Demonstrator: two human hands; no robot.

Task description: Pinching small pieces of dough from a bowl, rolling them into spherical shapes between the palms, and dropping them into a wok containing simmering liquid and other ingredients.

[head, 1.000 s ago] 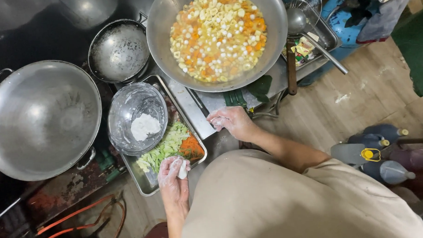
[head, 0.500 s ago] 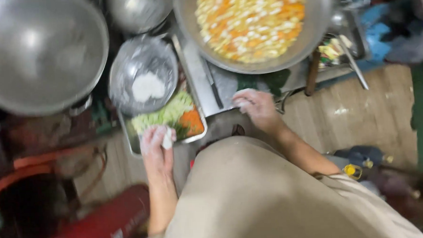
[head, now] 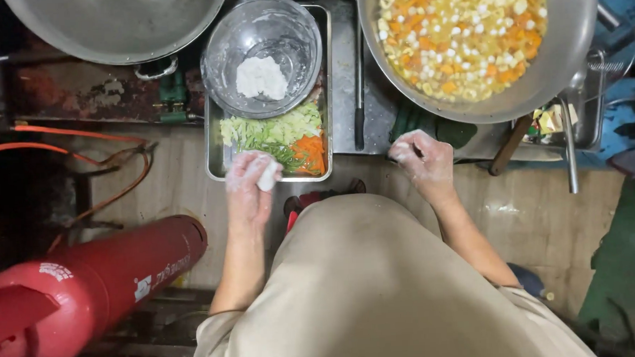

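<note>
Left hand (head: 251,179) still clenched on white lump (head: 267,177), right hand (head: 421,157) still loosely curled, empty

Wok (head: 559,57) and big pan (head: 115,24) cropped at top, gas cylinder (head: 89,292) perhaps cut left.

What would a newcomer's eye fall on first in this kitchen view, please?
The wide steel wok of yellow and orange stew, top right, stands out first. At lower left lies a red gas cylinder. In the middle, the floury left hand holds a small white lump by the steel tray of chopped vegetables.
</note>
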